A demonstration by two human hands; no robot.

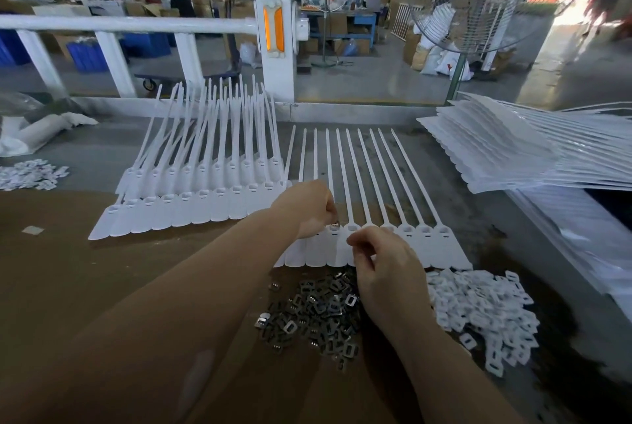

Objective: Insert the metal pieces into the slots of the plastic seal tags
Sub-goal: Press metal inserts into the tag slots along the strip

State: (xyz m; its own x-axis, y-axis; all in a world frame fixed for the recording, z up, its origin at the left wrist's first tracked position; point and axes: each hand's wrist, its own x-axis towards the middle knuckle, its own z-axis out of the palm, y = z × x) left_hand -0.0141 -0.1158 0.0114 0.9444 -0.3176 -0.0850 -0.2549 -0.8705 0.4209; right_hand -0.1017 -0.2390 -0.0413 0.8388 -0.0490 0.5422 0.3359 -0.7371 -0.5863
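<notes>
A strip of joined white plastic seal tags [420, 245] lies flat in front of me, tails pointing away. My left hand [309, 208] pinches a small metal piece [334, 226] right at the slot of one tag near the strip's left end. My right hand [383, 266] hovers just right of it with fingers curled, thumb and forefinger pinched together; what they hold is hidden. A pile of dark metal pieces [314, 310] sits on the brown cardboard below the strip.
A heap of small white plastic caps [478, 310] lies right of the metal pile. Stacked tag strips [191, 198] sit at left, another stack [533, 146] at far right. More white caps [30, 174] lie at the left edge. A white railing and fan stand beyond.
</notes>
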